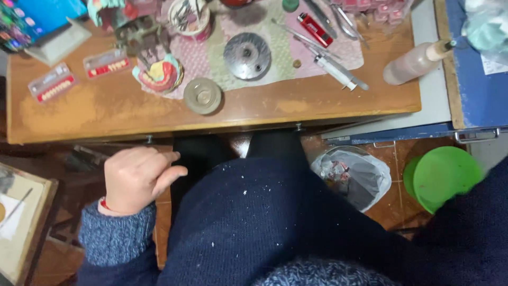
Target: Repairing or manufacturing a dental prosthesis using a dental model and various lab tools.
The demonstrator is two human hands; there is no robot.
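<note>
My left hand point(136, 177) hovers below the front edge of the wooden workbench point(106, 114), beside my lap, with its fingers curled loosely and nothing visible in it. A blue knit sleeve and a red wrist band show at the wrist. My right hand is out of view; only a dark sleeve shows at the lower right. On the bench lie a pink and green dental model point(160, 75), a round metal disc point(247, 55), a small round brown lid point(202, 96), a syringe point(338, 71) and a red lighter point(315, 29).
Two clear cases of artificial teeth point(52, 83) lie at the bench's left. A cup of tools point(189, 18) stands at the back, a plastic bottle point(415, 62) at right. Below are a bin lined with a bag point(352, 175), a green bucket point(442, 177), and a small side table point(21, 222).
</note>
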